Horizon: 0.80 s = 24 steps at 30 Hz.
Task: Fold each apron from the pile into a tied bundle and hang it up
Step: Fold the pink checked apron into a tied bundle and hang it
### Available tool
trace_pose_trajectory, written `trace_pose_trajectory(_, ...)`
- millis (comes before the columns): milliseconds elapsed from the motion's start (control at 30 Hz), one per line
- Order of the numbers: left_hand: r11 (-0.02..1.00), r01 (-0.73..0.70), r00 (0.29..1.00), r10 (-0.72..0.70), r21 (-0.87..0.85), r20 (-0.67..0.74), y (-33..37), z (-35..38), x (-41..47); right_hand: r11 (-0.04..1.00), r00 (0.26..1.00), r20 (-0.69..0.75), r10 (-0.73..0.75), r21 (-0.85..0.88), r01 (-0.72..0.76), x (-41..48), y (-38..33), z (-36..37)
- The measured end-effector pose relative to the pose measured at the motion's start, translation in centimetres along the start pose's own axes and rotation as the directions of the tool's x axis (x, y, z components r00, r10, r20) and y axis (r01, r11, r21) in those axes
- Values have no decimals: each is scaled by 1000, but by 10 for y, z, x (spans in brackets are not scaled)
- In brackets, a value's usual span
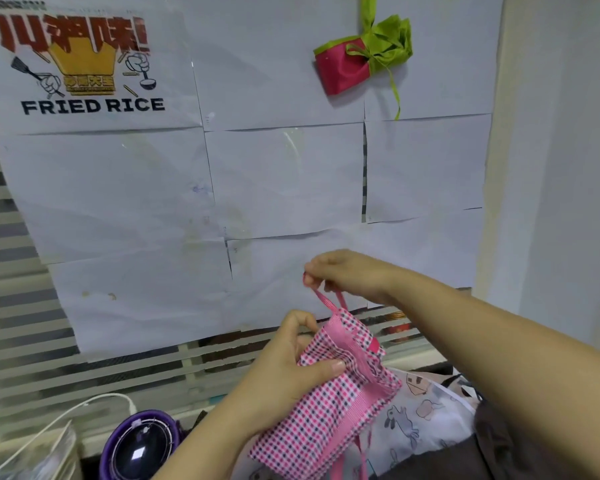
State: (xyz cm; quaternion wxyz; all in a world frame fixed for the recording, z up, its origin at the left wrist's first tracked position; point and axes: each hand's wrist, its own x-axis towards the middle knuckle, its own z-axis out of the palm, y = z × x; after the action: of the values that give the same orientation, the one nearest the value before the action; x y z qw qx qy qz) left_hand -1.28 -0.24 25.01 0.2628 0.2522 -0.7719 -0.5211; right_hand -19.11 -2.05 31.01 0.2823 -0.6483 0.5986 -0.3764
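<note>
Left hand: the left hand (291, 365) is gripping the pink checked bundle (329, 410) from its left side, with the thumb pressing across the folded face and the fingers curling behind.
Right hand: the right hand (352, 275) is pinching the top of the pink strap loop (326, 301) with curled fingers, drawing it taut above the bundle.
Bundle's place: it is hanging in the air between both hands, in front of the lower edge of the papered wall (284, 174), resting on nothing.
Risk, unfolding: if the thumb is letting go too soon, the folds are likely to be springing open, since no finished knot is showing.
Risk, strap: pulling hard on the loop could be dragging the layers askew.
Risk, hanging: no free hook is showing; a blind reach upward could be knocking the red and green bundle (347, 67) hanging near the wall's top edge.
Surface: an animal-print cloth (416, 420) and a dark brown cloth (499, 445) are lying below the bundle; what is carrying them is hidden.
Room: a fried rice poster (80, 64) is occupying the wall's top left corner, a slatted blind (14, 306) is running behind, and a purple round object (141, 445) with a white cable (66, 414) is sitting lower left.
</note>
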Motion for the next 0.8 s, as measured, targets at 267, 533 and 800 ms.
trace_pose_trajectory(267, 972, -172, 985, 175, 162, -1, 1, -4, -5, 998, 951, 303, 61, -26, -56, -9, 21, 20)
trace_pose_trajectory(533, 947, -22, 893, -125, -321, -431, -10, -47, 15, 952, 956, -292, 4, 294, 86, -27, 15, 15)
trace_pose_trajectory(800, 894, -59, 895, -149, -445, -420, -15, -64, 25, 948, 972, 169, 165, 244, -204, -63, 31, 79)
